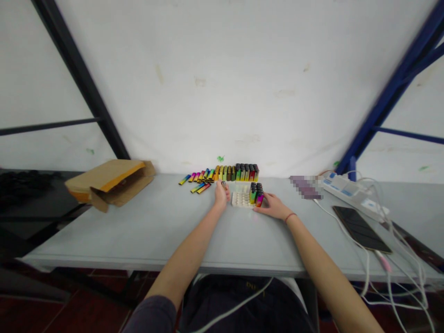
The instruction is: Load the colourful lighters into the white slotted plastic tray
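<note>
My left hand (221, 196) is closed around a lighter (224, 184); only its dark, metallic top end shows above the fingers. Just right of it lies a white tray (239, 200) with rows of round holes. At the tray's right end, several upright lighters (255, 193) with black tops and green, yellow and pink bodies stand in a block. My right hand (274, 206) grips that end of the tray, thumb along the front and fingers beside the lighters. Loose multicoloured lighters (199, 187) lie left of my left hand.
Behind the tray, yellow-topped lighters (225, 173) and black-topped lighters (247, 172) stand in rows by the wall. An open cardboard box (111, 178) lies at the left. On the right are a phone (360, 227), a power strip (357, 194) and loose white cables (367, 270).
</note>
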`<state>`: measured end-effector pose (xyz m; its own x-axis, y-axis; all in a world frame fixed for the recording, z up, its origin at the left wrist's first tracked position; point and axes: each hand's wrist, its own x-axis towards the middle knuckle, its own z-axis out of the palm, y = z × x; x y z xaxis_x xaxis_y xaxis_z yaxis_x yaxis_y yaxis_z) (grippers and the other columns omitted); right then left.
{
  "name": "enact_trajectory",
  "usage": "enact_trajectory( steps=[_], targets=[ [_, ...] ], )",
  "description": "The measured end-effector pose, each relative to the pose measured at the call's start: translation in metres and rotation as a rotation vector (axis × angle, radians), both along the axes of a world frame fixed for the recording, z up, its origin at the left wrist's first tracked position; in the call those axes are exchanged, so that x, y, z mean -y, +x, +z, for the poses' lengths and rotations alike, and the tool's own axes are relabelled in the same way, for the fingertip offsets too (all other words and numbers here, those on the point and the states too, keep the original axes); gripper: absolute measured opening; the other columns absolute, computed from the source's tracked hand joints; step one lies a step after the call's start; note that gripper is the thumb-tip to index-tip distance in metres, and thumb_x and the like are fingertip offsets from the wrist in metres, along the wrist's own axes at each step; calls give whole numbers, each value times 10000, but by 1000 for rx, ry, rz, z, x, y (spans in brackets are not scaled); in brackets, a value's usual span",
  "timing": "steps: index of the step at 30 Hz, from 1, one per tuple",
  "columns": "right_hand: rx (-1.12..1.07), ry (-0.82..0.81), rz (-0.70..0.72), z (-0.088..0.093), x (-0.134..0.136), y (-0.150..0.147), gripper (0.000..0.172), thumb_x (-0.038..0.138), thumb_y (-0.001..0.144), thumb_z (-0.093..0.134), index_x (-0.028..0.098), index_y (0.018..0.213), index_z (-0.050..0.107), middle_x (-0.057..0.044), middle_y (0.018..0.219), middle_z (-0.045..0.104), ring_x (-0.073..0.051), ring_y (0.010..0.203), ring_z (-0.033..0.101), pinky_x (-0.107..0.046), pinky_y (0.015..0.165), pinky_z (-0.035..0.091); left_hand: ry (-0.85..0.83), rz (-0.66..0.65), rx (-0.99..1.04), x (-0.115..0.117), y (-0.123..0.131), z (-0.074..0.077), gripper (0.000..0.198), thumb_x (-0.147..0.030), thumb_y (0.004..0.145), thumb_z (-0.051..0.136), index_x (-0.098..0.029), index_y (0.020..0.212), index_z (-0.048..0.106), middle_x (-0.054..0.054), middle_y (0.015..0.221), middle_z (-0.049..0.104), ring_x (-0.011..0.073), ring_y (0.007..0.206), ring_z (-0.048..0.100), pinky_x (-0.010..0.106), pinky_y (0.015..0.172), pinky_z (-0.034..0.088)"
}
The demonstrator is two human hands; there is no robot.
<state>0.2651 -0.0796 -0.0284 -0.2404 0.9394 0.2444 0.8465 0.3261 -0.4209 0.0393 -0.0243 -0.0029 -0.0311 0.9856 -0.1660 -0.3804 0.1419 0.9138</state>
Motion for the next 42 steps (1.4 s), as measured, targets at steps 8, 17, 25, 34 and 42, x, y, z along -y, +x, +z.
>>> enact_trajectory(
  steps=[8, 17, 25, 34, 42],
  targets=[
    [-16, 15, -7, -1, 0, 0, 710, 560, 709, 709, 168, 1279, 550, -150, 1275, 626, -339, 1187, 555, -480, 1021, 436, 32, 48, -18, 0, 0, 0, 395, -474, 910, 247, -221, 621, 338, -86, 425, 233, 67, 319, 184, 191, 350, 150],
    [-20, -1, -11, 0, 1, -1, 709, 557, 714, 705, 161, 1280, 542, -153, 1287, 616, -338, 1199, 544, -478, 1026, 428, 499, -57, -328, 12, 2, 10, 285, -488, 894, 450, -215, 952, 502, -49, 610, 501, 96, 497, 484, 213, 517, 400],
    [-17, 1, -7, 2, 1, -2, 701, 556, 708, 706, 168, 1268, 540, -148, 1270, 626, -335, 1174, 561, -466, 1011, 435, 858, -393, -698, 36, 3, 43, 301, -408, 801, 637, -198, 1001, 717, 93, 1034, 659, 190, 902, 608, 257, 725, 494],
    [-18, 18, 7, 0, 0, -1, 686, 560, 709, 709, 175, 1255, 551, -145, 1252, 636, -329, 1163, 570, -467, 1000, 442, 919, -488, -819, 29, 6, 24, 217, -328, 788, 667, -205, 948, 745, 72, 872, 701, 176, 764, 611, 266, 716, 487],
    [15, -2, 8, 0, 0, -1, 718, 571, 735, 679, 138, 1285, 520, -167, 1278, 615, -343, 1185, 547, -474, 1008, 432, 912, -479, -810, 33, 8, 24, 229, -307, 773, 679, -209, 976, 717, 50, 840, 690, 166, 732, 615, 261, 711, 489]
  ],
)
